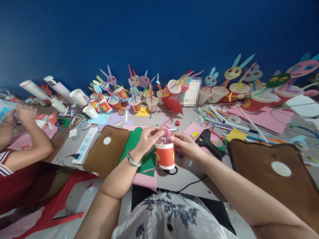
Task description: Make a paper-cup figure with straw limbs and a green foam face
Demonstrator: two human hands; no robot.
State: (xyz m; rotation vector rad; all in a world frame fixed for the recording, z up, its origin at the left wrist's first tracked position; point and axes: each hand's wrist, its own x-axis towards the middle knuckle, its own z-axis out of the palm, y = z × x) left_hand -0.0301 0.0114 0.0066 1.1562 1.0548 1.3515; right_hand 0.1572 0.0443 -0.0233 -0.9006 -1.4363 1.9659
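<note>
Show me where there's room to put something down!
The table is bare between the held cup and the cord. A smaller patch: between the left yellow paper and red stick. It's crowded with cups at the back and pens on the right.

I take this for a craft workshop: rabbit-eared paper faces [232, 73] stand in decorated cups [135, 106] along a blue wall [159, 33], from my eleven o'clock to my one. A similar red paper cup [165, 156] is in my hands [149, 141]. At one o'clock a glue gun [210, 142] and scattered pens [217, 113] litter the table [185, 174]; at eleven lies green paper [128, 146]. Another person's arm [35, 147] shows at ten o'clock.
</note>
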